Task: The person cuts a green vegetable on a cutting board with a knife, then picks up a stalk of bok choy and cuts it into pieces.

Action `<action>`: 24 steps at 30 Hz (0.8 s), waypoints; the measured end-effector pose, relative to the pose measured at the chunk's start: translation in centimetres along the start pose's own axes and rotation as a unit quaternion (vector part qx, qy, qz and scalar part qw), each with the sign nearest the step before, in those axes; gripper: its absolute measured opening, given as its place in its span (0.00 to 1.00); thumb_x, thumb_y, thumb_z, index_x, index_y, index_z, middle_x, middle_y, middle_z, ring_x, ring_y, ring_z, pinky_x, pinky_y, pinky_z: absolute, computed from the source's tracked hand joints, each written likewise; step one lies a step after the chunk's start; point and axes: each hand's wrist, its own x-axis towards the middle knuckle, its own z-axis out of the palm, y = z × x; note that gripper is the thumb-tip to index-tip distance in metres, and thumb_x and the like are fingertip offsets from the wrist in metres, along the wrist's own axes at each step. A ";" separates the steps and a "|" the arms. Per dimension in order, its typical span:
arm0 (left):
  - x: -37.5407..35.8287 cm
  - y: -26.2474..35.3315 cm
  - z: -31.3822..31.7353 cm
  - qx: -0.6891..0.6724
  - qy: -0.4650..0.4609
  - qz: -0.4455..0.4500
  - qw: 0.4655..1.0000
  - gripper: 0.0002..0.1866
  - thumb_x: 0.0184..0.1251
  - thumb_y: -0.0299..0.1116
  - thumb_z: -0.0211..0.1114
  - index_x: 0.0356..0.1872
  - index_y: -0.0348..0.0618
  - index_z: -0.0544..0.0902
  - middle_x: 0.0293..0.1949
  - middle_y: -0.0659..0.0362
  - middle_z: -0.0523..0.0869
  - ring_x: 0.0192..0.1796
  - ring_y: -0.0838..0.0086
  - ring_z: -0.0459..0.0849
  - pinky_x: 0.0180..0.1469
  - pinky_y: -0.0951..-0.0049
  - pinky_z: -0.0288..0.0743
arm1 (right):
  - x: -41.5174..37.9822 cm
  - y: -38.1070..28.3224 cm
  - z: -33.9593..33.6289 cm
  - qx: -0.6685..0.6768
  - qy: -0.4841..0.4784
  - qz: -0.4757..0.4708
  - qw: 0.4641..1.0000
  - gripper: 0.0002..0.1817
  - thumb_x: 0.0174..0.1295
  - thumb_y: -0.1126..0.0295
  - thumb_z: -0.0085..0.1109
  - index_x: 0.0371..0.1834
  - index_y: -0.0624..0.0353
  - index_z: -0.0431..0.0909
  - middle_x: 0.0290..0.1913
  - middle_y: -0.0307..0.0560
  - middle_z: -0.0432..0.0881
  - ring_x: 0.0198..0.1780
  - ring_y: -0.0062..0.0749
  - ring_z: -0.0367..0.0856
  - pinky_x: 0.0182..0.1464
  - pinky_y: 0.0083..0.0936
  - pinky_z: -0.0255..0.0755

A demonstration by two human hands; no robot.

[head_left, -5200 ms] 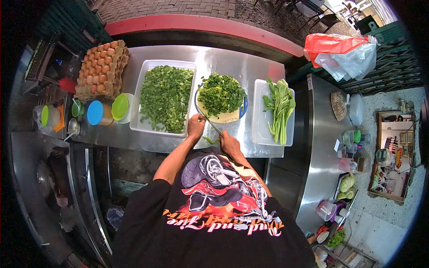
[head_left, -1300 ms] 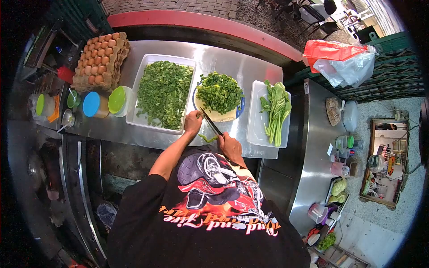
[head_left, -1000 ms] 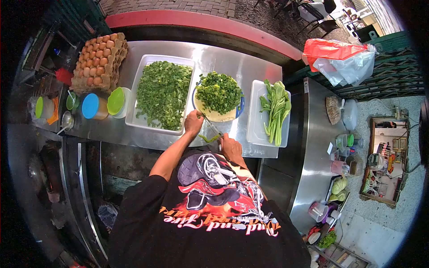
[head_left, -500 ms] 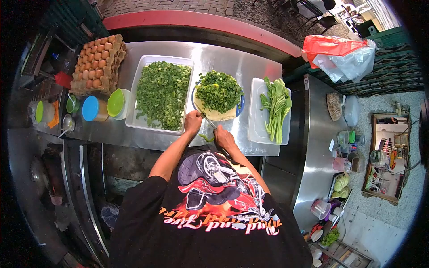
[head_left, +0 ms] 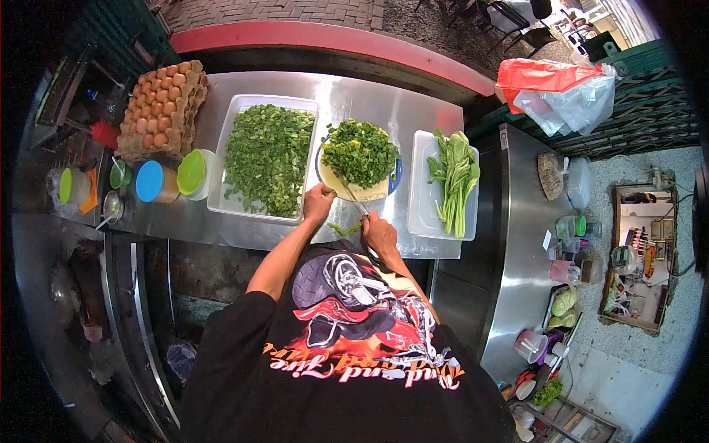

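Observation:
My right hand (head_left: 379,233) is closed around the handle of a knife (head_left: 357,202), its blade pointing up and left over the near edge of a round cutting board (head_left: 375,193). A heap of chopped leafy greens (head_left: 360,153) covers most of the board. By the board's near left edge is my left hand (head_left: 318,203), fingers pinched together; whatever they hold is hidden. A small green scrap (head_left: 344,230) lies on the steel counter between my hands. Left of the board, a white tray (head_left: 312,140) is filled with more chopped greens.
To the right, a translucent tray (head_left: 421,188) holds whole leafy greens (head_left: 454,181). Stacked egg trays (head_left: 161,107) stand at the far left, with lidded tubs, including a blue-lidded tub (head_left: 150,181), nearer me. A plastic bag (head_left: 561,92) hangs at upper right above a side counter (head_left: 509,273).
My right hand has shifted slightly right and toward me with the knife, and more blade shows over the board. My left hand stays almost in place.

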 end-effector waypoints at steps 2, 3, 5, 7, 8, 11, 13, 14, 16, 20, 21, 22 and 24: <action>-0.1 0.1 0.0 0.010 0.006 -0.002 1.000 0.10 0.54 0.35 0.68 0.33 0.40 0.83 0.33 0.51 0.87 0.38 0.60 0.87 0.42 0.63 0.78 | -0.2 -0.5 -0.7 0.007 0.008 0.003 1.000 0.15 0.67 0.57 0.49 0.37 0.59 0.70 0.26 0.66 0.81 0.31 0.66 0.81 0.35 0.56 0.72; -0.2 0.2 -0.1 0.022 0.010 -0.004 1.000 0.10 0.54 0.35 0.68 0.33 0.40 0.83 0.32 0.51 0.87 0.37 0.60 0.87 0.42 0.63 0.78 | -0.2 -0.6 -0.7 0.017 0.005 0.005 1.000 0.15 0.67 0.57 0.49 0.38 0.59 0.70 0.27 0.66 0.81 0.32 0.66 0.81 0.36 0.56 0.73; -0.5 0.5 -0.2 0.029 0.011 0.000 1.000 0.10 0.54 0.35 0.68 0.33 0.41 0.83 0.33 0.52 0.87 0.38 0.59 0.86 0.42 0.63 0.78 | -0.4 -0.6 -0.7 0.027 0.003 0.009 1.000 0.15 0.66 0.57 0.50 0.38 0.59 0.70 0.27 0.66 0.81 0.32 0.66 0.81 0.36 0.56 0.73; -1.8 1.5 -0.8 0.036 0.007 0.002 0.999 0.09 0.55 0.35 0.69 0.34 0.42 0.83 0.33 0.53 0.87 0.38 0.59 0.86 0.42 0.62 0.78 | -1.4 -0.6 -0.2 0.052 -0.009 0.023 0.998 0.15 0.66 0.56 0.50 0.39 0.58 0.71 0.28 0.67 0.81 0.33 0.66 0.81 0.36 0.56 0.73; -2.1 2.1 -1.0 0.047 0.007 0.017 0.999 0.10 0.55 0.36 0.69 0.34 0.42 0.84 0.33 0.52 0.86 0.38 0.58 0.86 0.42 0.62 0.77 | -1.5 -0.5 0.0 0.052 -0.008 0.021 0.998 0.15 0.66 0.56 0.50 0.39 0.58 0.71 0.28 0.67 0.81 0.33 0.66 0.81 0.36 0.56 0.73; -2.6 3.2 -1.3 0.078 0.003 0.020 0.997 0.10 0.55 0.36 0.69 0.34 0.43 0.84 0.34 0.52 0.86 0.39 0.57 0.85 0.42 0.61 0.76 | -1.6 -0.7 -0.3 0.062 -0.020 0.028 0.997 0.17 0.67 0.54 0.50 0.41 0.58 0.73 0.29 0.67 0.82 0.35 0.67 0.81 0.38 0.55 0.72; -2.4 3.2 -1.1 0.098 0.000 0.010 0.995 0.09 0.55 0.36 0.69 0.33 0.44 0.84 0.34 0.53 0.86 0.39 0.57 0.85 0.42 0.59 0.77 | -1.6 -0.7 -0.3 0.059 -0.034 0.027 0.997 0.17 0.67 0.54 0.50 0.41 0.58 0.73 0.30 0.67 0.82 0.35 0.67 0.80 0.39 0.56 0.72; -2.2 2.9 -1.0 0.108 -0.004 0.009 0.994 0.09 0.54 0.37 0.69 0.32 0.44 0.85 0.35 0.53 0.86 0.40 0.57 0.85 0.42 0.59 0.77 | -1.6 -0.6 -0.4 0.059 -0.033 0.027 0.997 0.17 0.67 0.54 0.50 0.41 0.58 0.73 0.30 0.67 0.82 0.35 0.67 0.80 0.39 0.56 0.72; -1.3 3.0 -1.0 0.120 -0.003 0.008 0.993 0.09 0.54 0.37 0.69 0.31 0.44 0.85 0.35 0.52 0.86 0.40 0.56 0.85 0.42 0.59 0.77 | -0.8 -0.6 -0.8 0.044 -0.065 0.019 0.997 0.18 0.67 0.53 0.50 0.41 0.58 0.73 0.31 0.67 0.82 0.36 0.68 0.80 0.39 0.56 0.72; -1.2 2.8 -1.0 0.091 0.014 0.024 0.995 0.09 0.51 0.35 0.66 0.31 0.42 0.87 0.32 0.48 0.86 0.36 0.56 0.86 0.40 0.60 0.77 | -0.9 -0.1 -0.2 0.039 -0.072 0.014 0.997 0.18 0.67 0.53 0.51 0.42 0.58 0.72 0.31 0.67 0.82 0.36 0.68 0.80 0.39 0.56 0.72; -1.2 2.7 -1.0 0.085 0.013 0.028 0.996 0.09 0.51 0.34 0.65 0.31 0.42 0.86 0.31 0.48 0.86 0.36 0.56 0.86 0.40 0.60 0.77 | -0.9 -0.2 -0.3 0.039 -0.074 0.013 0.996 0.18 0.67 0.53 0.51 0.42 0.58 0.72 0.31 0.67 0.82 0.36 0.68 0.80 0.39 0.56 0.72; -1.2 2.5 -1.0 0.085 0.013 0.027 0.996 0.09 0.51 0.34 0.65 0.31 0.42 0.86 0.31 0.48 0.86 0.36 0.56 0.86 0.40 0.60 0.77 | -0.9 -0.2 -0.4 0.039 -0.075 0.013 0.996 0.17 0.66 0.53 0.51 0.42 0.58 0.72 0.31 0.67 0.82 0.36 0.67 0.81 0.39 0.56 0.72; -1.1 2.3 -1.0 0.072 -0.001 0.028 0.997 0.10 0.51 0.34 0.65 0.32 0.41 0.86 0.32 0.48 0.86 0.37 0.56 0.86 0.41 0.61 0.77 | -0.8 -0.2 -0.6 0.039 -0.075 0.013 0.996 0.17 0.67 0.53 0.51 0.42 0.58 0.72 0.31 0.67 0.82 0.36 0.67 0.81 0.39 0.56 0.72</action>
